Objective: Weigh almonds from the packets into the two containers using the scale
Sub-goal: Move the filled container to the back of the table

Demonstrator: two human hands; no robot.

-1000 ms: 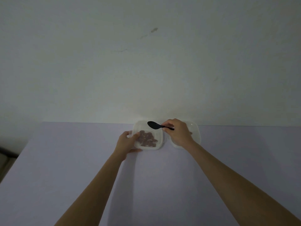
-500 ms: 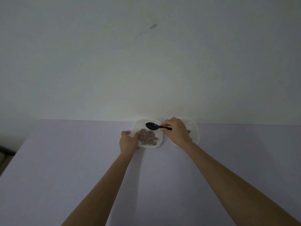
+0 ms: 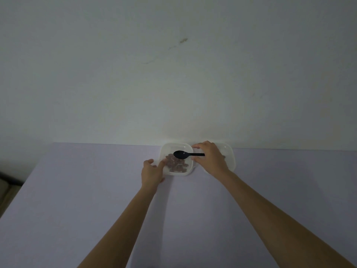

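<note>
A pale lilac tabletop [image 3: 77, 190] met a plain wall [image 3: 173, 74]. At its far edge, the left hand [image 3: 152, 173] gripped the near-left corner of the left container [image 3: 177, 147], which held a small heap of almonds [image 3: 176, 164]. The right hand [image 3: 210, 159] pinched a black spoon [image 3: 181, 154] by its handle — bowl poised over those almonds — and hid much of the right container [image 3: 230, 155] just beside.
</note>
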